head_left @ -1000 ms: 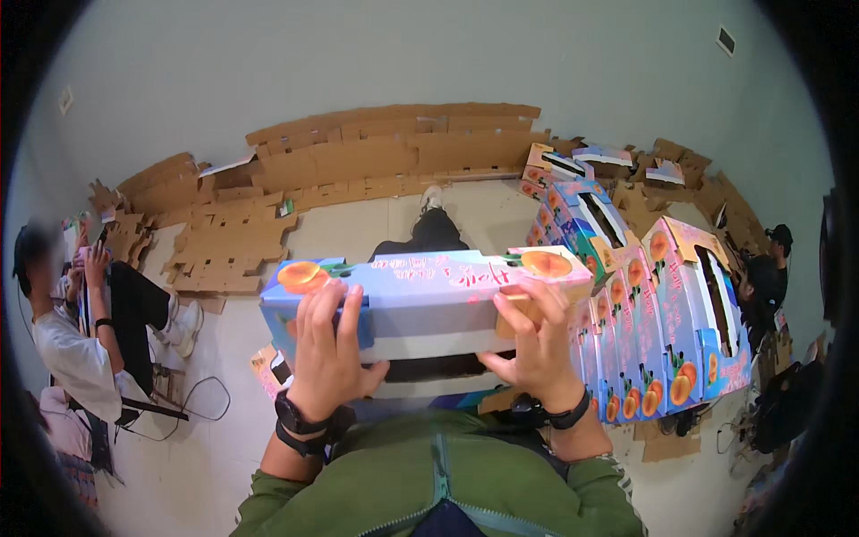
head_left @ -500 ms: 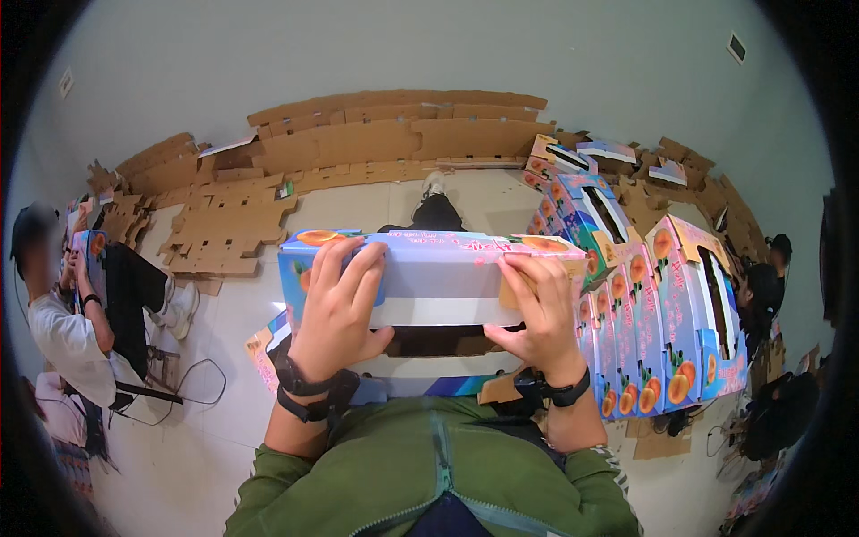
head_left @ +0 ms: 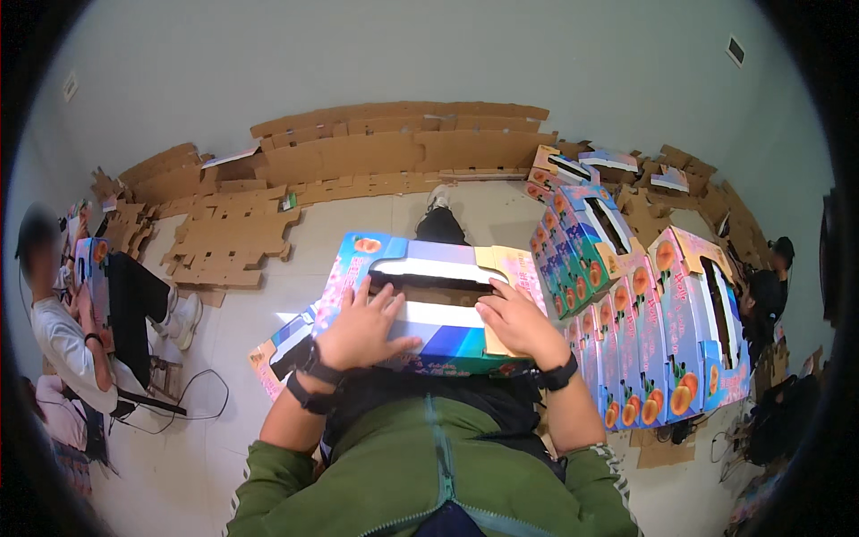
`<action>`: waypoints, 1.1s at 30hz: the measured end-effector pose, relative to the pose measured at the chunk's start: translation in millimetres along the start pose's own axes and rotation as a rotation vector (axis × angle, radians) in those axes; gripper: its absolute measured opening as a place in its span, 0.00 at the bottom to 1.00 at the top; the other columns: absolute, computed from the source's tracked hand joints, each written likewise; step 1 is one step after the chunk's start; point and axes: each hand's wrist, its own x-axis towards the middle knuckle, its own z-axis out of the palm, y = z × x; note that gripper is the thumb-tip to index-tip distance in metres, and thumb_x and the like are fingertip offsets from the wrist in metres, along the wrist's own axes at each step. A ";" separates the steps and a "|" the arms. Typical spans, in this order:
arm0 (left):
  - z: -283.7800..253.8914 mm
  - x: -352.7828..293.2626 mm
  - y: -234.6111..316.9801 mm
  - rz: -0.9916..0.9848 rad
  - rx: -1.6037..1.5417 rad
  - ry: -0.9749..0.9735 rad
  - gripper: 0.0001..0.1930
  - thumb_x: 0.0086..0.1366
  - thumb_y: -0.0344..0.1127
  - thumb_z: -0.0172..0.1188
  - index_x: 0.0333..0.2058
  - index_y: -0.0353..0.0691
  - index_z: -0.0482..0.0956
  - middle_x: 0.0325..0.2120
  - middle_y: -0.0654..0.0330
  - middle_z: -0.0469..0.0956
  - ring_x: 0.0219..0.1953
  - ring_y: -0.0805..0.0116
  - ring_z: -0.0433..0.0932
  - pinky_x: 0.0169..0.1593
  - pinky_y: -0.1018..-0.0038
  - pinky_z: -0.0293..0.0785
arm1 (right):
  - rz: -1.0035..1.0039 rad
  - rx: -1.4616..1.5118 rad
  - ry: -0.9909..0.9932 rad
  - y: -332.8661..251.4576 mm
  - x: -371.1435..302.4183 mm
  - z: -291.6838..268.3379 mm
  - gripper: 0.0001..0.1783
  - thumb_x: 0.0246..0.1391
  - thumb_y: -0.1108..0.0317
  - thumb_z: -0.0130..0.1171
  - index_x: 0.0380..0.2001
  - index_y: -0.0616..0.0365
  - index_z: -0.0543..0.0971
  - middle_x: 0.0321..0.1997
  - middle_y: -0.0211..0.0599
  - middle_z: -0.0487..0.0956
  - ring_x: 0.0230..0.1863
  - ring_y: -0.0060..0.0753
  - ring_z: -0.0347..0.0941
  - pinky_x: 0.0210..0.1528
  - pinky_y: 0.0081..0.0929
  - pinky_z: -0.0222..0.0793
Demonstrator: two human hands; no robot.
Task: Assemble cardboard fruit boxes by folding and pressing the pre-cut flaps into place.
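Observation:
A printed cardboard carton [head_left: 447,338] with fruit pictures lies across my lap, its long slotted opening facing up. My left hand [head_left: 362,329] rests spread on the carton's left part, fingertips at the opening's left end. On the other side my right hand [head_left: 522,324] lies on the carton's right part, fingers stretched along the rim of the opening. Neither hand is wrapped around anything. White inner board shows along the opening's edges. Another printed carton [head_left: 284,356] is partly hidden behind my left forearm.
Several upright cartons [head_left: 658,345] stand in a row at my right, with more cartons [head_left: 582,237] beyond them. Flattened brown cardboard [head_left: 224,234] covers floor along the wall. A seated person [head_left: 67,331] at left handles a similar carton. A black cable [head_left: 224,394] lies near that person.
The carton has tipped so its slotted side faces up and its far edge has lowered. Both hands have moved from the far upper edge to the sides of the opening.

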 end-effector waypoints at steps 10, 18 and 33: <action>21.8 -23.8 -10.0 0.088 -0.101 0.256 0.35 0.72 0.62 0.50 0.67 0.44 0.69 0.66 0.51 0.70 0.68 0.48 0.66 0.73 0.44 0.50 | -0.183 -0.078 0.286 -17.9 -39.6 12.7 0.28 0.64 0.49 0.58 0.52 0.64 0.79 0.54 0.49 0.80 0.62 0.55 0.71 0.70 0.53 0.56; 25.0 -25.6 5.3 0.007 0.035 0.281 0.45 0.65 0.71 0.53 0.69 0.44 0.66 0.68 0.44 0.65 0.68 0.47 0.65 0.74 0.46 0.49 | -0.065 -0.281 0.581 -47.9 -23.3 48.3 0.18 0.62 0.56 0.60 0.38 0.64 0.78 0.36 0.50 0.77 0.45 0.52 0.73 0.60 0.50 0.65; 21.2 -18.9 13.7 -0.014 0.001 0.356 0.50 0.58 0.75 0.58 0.63 0.34 0.72 0.53 0.46 0.74 0.59 0.49 0.71 0.70 0.43 0.52 | -0.071 -0.203 0.621 -46.4 -22.5 40.5 0.21 0.60 0.53 0.61 0.34 0.65 0.80 0.33 0.50 0.80 0.40 0.53 0.75 0.52 0.46 0.66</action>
